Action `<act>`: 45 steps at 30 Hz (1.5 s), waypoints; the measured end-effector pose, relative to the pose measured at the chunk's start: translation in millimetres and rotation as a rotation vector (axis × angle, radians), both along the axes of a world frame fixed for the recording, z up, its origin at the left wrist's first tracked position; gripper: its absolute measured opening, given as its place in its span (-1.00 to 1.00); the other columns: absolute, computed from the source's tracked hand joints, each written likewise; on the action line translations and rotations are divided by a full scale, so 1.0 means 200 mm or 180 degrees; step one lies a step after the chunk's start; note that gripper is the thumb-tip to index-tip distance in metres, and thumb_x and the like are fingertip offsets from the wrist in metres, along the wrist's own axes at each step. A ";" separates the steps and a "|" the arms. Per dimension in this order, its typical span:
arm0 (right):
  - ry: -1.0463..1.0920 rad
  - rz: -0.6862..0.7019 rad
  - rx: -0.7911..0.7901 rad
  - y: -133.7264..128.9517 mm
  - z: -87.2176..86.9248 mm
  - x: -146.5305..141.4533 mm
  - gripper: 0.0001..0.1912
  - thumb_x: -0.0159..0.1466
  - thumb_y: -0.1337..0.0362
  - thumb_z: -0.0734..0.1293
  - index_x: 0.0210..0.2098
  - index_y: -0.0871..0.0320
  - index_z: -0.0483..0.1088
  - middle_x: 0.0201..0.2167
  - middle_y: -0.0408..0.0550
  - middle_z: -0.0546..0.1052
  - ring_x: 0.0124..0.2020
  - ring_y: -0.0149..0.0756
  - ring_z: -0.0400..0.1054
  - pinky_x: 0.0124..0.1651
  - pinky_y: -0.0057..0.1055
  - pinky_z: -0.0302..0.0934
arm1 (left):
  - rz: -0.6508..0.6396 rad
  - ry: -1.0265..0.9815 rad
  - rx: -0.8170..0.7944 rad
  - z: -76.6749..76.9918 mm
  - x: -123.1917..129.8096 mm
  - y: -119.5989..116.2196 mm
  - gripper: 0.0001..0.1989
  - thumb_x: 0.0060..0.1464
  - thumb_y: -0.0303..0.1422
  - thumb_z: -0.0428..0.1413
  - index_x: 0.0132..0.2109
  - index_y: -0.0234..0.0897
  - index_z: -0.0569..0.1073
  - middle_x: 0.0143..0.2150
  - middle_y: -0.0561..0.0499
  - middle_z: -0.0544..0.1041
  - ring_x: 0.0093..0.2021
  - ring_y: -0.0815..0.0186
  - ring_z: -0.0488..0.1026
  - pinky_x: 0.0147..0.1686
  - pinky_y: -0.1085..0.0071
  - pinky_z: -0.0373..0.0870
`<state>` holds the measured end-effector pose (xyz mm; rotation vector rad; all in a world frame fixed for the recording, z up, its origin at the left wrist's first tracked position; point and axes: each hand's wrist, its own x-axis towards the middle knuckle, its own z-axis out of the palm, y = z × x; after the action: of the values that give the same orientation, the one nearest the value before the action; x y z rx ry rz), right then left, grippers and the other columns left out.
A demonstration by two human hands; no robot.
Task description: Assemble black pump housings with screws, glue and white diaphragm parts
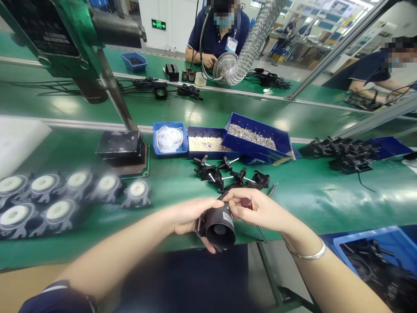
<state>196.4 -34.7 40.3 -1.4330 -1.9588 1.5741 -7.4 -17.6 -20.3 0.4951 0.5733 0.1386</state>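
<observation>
My left hand (192, 215) is wrapped round a black cup-shaped horn housing (224, 219), its round mouth tilted toward me and a pale label on its side. Fingertips of my right hand (260, 211) pinch at the top edge of that housing; whatever small piece they hold is hidden. A red-ended handle (246, 203) is tucked in the right palm, its kind not clear. Just beyond both hands lie several black bracket parts (224, 174) with white sticks. Blue bins hold white tubing (169, 139), small cream pieces (208, 144) and metal screws (252, 137).
A green press (124, 148) stands at the left, near rows of black parts with white discs (137, 190). Black assemblies (342, 150) lie at the right. A blue crate (374, 237) sits low right. Co-workers (218, 34) sit across the bench, beside a silver duct (250, 48).
</observation>
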 end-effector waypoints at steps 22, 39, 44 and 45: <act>-0.0394 -0.0224 0.0833 -0.05 -0.10 -0.03 -0.79 0.14 0.24 0.20 -0.38 0.29 0.35 -0.50 -0.13 0.33 -0.47 -0.51 0.15 -0.42 -0.63 0.03 | 0.0118 0.0092 0.0399 -0.05 0.02 -0.02 -0.65 0.14 -0.16 0.11 -0.05 -0.34 0.45 -0.32 -0.10 0.55 -0.40 0.16 0.56 -0.57 0.21 0.58; 0.0236 -0.0439 -0.0132 -0.04 -0.07 -0.03 -0.68 0.27 0.13 0.25 -0.18 0.30 0.34 -0.52 -0.18 0.22 -0.61 -0.61 0.02 -0.58 -0.66 -0.07 | 0.0189 0.0004 0.0281 -0.03 0.01 -0.01 -0.64 0.12 -0.12 0.12 -0.13 -0.35 0.45 -0.33 -0.08 0.55 -0.41 0.20 0.55 -0.46 0.11 0.60; 0.0047 -0.0378 0.0299 -0.03 -0.11 -0.03 -0.72 0.25 0.17 0.24 -0.22 0.30 0.36 -0.51 -0.16 0.26 -0.52 -0.56 0.08 -0.46 -0.64 0.00 | 0.0317 0.0109 0.0345 -0.03 0.02 -0.02 -0.65 0.14 -0.12 0.11 -0.13 -0.34 0.47 -0.32 -0.08 0.54 -0.38 0.21 0.55 -0.50 0.20 0.59; -0.0050 -0.0369 0.0432 -0.04 -0.12 -0.03 -0.73 0.23 0.20 0.23 -0.23 0.30 0.37 -0.51 -0.15 0.27 -0.50 -0.54 0.09 -0.44 -0.64 0.02 | 0.0345 0.0147 0.0385 -0.03 0.03 -0.02 -0.65 0.14 -0.12 0.10 -0.13 -0.34 0.48 -0.31 -0.09 0.53 -0.38 0.21 0.55 -0.51 0.23 0.59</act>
<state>190.2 -41.7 15.7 -1.4793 -1.9137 1.3576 -1.7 -21.9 -26.4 0.5858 0.6397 0.2669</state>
